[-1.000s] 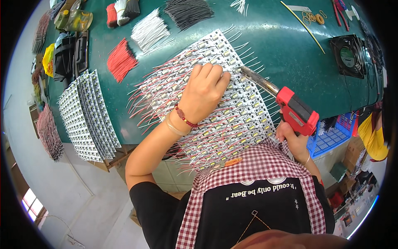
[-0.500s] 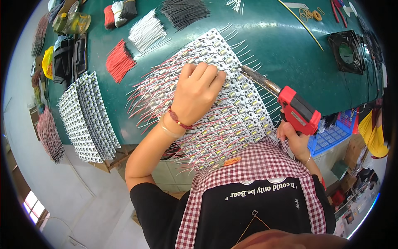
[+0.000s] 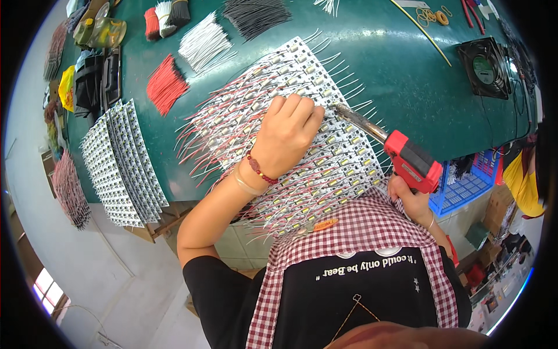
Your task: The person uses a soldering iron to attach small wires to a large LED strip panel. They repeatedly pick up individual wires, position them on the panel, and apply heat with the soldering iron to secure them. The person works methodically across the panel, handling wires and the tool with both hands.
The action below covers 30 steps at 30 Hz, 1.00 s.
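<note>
A large white circuit-board panel (image 3: 343, 136) lies at the table's near edge, with rows of small yellowish components. Red and white wires stick out along its left side, and pale wires along its right. Over the middle of the panel, my left hand (image 3: 290, 131) has its fingers curled together in a pinch; what they hold is hidden beneath them. My right hand (image 3: 410, 200) grips a red and black soldering gun (image 3: 411, 161) by its handle. The gun's metal tip points up-left and meets the panel just right of my left fingertips.
Loose red wires (image 3: 167, 85), white wires (image 3: 204, 43) and black wires (image 3: 256, 16) lie beyond the panel. Stacked circuit panels (image 3: 125, 168) overhang the table edge at left. A black fan (image 3: 484, 70) stands at right, above a blue basket (image 3: 465, 186). A yellow stick (image 3: 421, 29) lies at the back.
My left hand has shifted slightly right and nearer, still pinched. The soldering gun in my right hand has come a little nearer and left, its tip following down the panel.
</note>
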### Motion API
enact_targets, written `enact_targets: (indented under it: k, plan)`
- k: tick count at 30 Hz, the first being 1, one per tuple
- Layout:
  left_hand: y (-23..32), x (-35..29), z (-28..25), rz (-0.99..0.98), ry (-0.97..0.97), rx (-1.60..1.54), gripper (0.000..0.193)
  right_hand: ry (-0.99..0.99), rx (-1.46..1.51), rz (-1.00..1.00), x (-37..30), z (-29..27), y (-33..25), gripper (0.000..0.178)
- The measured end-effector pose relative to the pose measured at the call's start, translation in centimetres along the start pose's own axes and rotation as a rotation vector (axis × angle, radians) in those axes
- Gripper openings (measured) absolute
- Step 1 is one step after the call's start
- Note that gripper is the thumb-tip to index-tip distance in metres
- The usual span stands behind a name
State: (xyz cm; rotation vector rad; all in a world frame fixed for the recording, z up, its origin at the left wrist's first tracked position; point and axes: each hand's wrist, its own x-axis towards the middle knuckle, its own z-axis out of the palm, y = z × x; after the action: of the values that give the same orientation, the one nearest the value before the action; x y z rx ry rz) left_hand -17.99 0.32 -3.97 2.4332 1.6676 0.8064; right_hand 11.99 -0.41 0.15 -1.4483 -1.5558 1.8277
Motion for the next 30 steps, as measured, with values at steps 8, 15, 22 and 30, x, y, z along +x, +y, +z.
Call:
enact_targets:
  k: [8,15,22,30]
  plan:
    - [0.5,0.0,-0.2,0.029,-0.027,0.032,0.023,-0.003,0.019,-0.048,-0.7,-0.5,1.2,0.011]
    - [0.8,0.3,-0.1,0.045,-0.077,0.098,0.021,0.023,0.117,-0.009,-0.8,-0.6,1.5,0.01]
    - [-0.4,1.0,0.7,-0.03,-0.071,0.166,0.018,0.014,0.083,-0.106,0.5,-1.3,1.8,0.03]
    - [-0.1,1.6,2.2,-0.081,0.136,0.052,0.021,0.003,0.058,-0.115,1.8,-2.1,2.4,0.042]
